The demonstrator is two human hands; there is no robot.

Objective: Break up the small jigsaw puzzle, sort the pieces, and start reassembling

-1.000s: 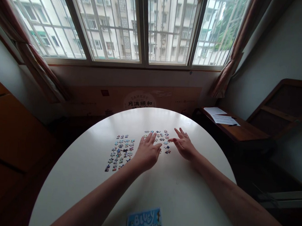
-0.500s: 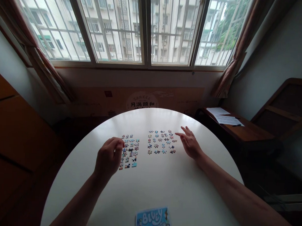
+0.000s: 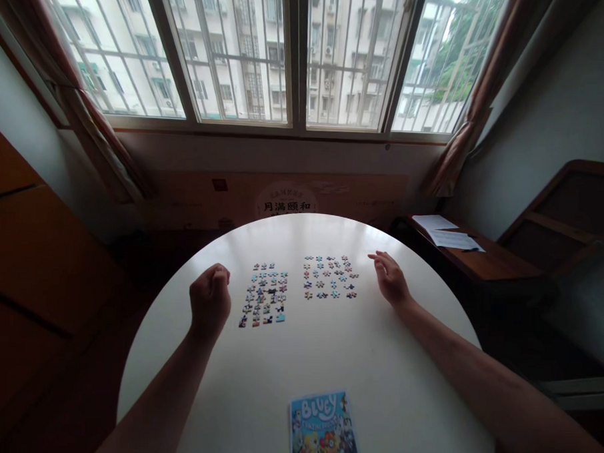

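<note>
My left hand point(image 3: 211, 298) is closed in a fist beside the left group of jigsaw pieces point(image 3: 262, 291), with a gap between them. Nothing shows in that fist. These pieces lie in close-set rows, edge pieces among them. To their right is a second group of jigsaw pieces point(image 3: 333, 282), spread apart in loose rows. Just right of this group, my right hand point(image 3: 390, 278) is open with its fingers stretched out and holds nothing. Near me on the table lies a blue "Bluey" picture box or card point(image 3: 323, 429), its lower edge cut off by the frame.
Everything rests on a round white table point(image 3: 337, 348). Beyond it stands a windowed wall with a printed cardboard panel point(image 3: 183, 204) below. On the right are a wooden chair point(image 3: 518, 266) with papers point(image 3: 446, 234) on its seat, and on the left an orange-brown cabinet point(image 3: 25, 254).
My left hand has drawn back left, uncovering part of the left group of pieces. My right hand has moved slightly right, away from its group. The view has shifted, showing more of the Bluey picture.
</note>
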